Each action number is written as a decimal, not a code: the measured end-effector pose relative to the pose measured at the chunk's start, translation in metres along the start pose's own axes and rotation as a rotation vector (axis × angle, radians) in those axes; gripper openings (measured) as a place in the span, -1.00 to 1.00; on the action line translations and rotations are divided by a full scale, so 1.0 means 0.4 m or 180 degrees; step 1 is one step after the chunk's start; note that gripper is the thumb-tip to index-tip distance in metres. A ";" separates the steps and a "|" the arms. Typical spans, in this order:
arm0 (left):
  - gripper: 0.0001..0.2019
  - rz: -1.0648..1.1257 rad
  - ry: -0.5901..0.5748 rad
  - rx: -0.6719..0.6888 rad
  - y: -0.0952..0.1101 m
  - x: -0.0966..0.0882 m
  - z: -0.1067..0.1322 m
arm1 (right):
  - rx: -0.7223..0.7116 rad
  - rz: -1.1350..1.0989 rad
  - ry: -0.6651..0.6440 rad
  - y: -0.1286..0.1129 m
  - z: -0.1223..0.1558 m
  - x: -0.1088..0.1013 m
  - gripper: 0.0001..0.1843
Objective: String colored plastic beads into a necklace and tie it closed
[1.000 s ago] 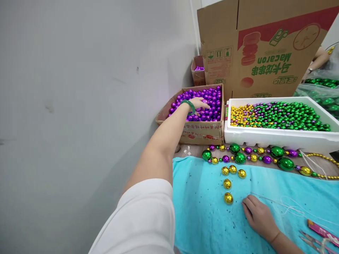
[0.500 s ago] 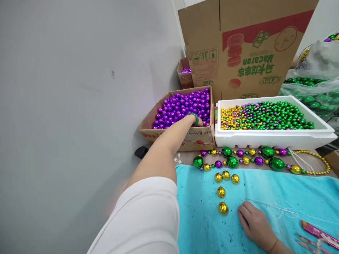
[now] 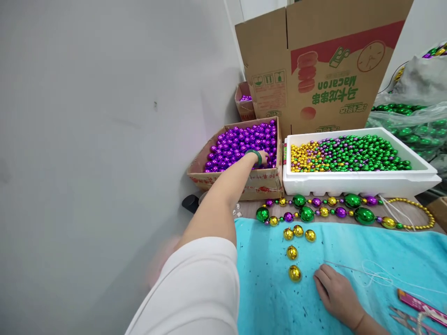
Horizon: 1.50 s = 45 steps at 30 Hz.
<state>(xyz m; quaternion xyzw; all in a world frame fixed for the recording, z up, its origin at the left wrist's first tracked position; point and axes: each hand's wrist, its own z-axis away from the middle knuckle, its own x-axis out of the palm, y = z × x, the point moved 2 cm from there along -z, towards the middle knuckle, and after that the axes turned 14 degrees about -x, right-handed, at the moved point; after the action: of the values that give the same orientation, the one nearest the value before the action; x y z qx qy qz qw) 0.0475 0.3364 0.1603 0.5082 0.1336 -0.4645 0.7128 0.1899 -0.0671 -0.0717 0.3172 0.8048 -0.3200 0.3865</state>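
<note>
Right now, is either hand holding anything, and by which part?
Cannot be told: the left hand is at the purple beads, the right hand lies curled on the blue towel, and neither palm shows.

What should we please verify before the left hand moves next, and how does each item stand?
1. Left hand at the purple beads in the cardboard box: ok.
2. Bead secure in its grip: cannot tell; fingertips hidden.
3. Right hand on the blue towel: ok.
4. Five loose gold beads apart from both hands: ok.
5. Beaded strand clear of both hands: ok.
</note>
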 end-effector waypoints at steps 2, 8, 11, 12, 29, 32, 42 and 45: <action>-0.54 0.0103 -0.0015 0.0014 0.007 -0.046 0.038 | -0.0032 0.0049 0.0062 0.003 0.001 0.006 -0.81; -0.49 0.0869 -0.0715 0.0770 -0.006 -0.058 0.269 | -0.0061 0.0118 0.0051 0.005 -0.003 -0.007 -0.77; -0.53 0.0462 -0.0775 0.0353 -0.071 0.081 0.355 | 0.0012 0.0300 -0.0106 0.000 -0.008 -0.040 -0.73; -0.54 0.0261 -0.0806 0.0224 -0.102 0.140 0.370 | 0.0036 0.0333 -0.0187 0.003 -0.010 -0.045 -0.73; -0.30 0.0904 -0.0644 -0.1126 -0.326 0.509 0.377 | 0.0109 0.0294 -0.0457 0.021 -0.009 -0.041 -0.70; -0.40 0.1002 -0.0717 -0.1122 -0.322 0.496 0.376 | 0.0155 0.0292 -0.0493 0.020 -0.010 -0.041 -0.70; -0.64 -0.0399 0.0397 0.0137 -0.219 0.228 0.386 | -0.0030 0.0146 -0.0209 0.011 0.006 -0.022 -0.77; -0.68 -0.0236 0.1615 0.0212 -0.183 0.019 0.317 | -0.0079 0.0148 -0.0071 0.013 0.012 -0.013 -0.80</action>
<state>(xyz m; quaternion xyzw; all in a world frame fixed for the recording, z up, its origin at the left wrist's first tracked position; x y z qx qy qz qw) -0.0428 0.2209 0.1680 0.6265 0.3113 -0.3520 0.6218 0.1985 -0.0692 -0.0710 0.3274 0.7967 -0.3044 0.4067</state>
